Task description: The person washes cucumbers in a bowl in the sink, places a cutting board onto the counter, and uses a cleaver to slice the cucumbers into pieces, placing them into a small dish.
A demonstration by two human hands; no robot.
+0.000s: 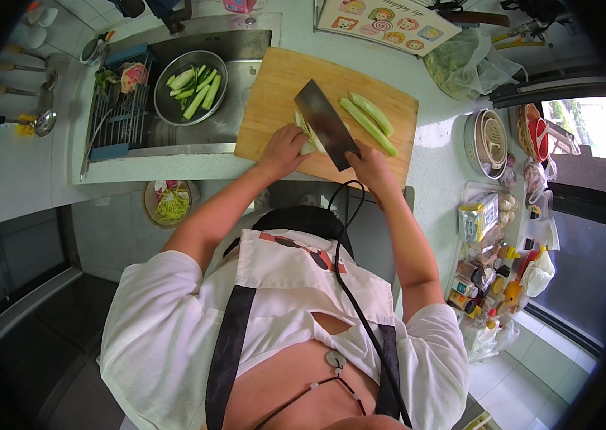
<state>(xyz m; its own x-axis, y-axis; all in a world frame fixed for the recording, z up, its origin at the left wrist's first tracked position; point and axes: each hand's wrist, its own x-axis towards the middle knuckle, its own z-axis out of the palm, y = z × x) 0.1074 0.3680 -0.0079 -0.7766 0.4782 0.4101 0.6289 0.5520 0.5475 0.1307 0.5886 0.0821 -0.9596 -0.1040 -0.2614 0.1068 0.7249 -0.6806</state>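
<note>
My right hand (372,169) is closed around the handle of a wide, dark-bladed cleaver (322,123). The blade lies slantwise over a wooden cutting board (268,86), pointing away to the left. Just left of the blade, my left hand (283,150) has its fingers bent down on a pale green vegetable strip (307,133), which the fingers and the blade partly hide. To the right of the cleaver, two long pale green vegetable pieces (369,124) lie side by side on the board; they look like peeled cucumber or luffa, but I cannot tell which.
Left of the board is a sink (247,69) with a metal bowl (160,107) of green vegetable lengths and a draining rack (118,118). A basin of scraps (151,215) sits below. At right stand a plastic bag of greens (453,64), nested baskets (476,154) and several bottles and packets.
</note>
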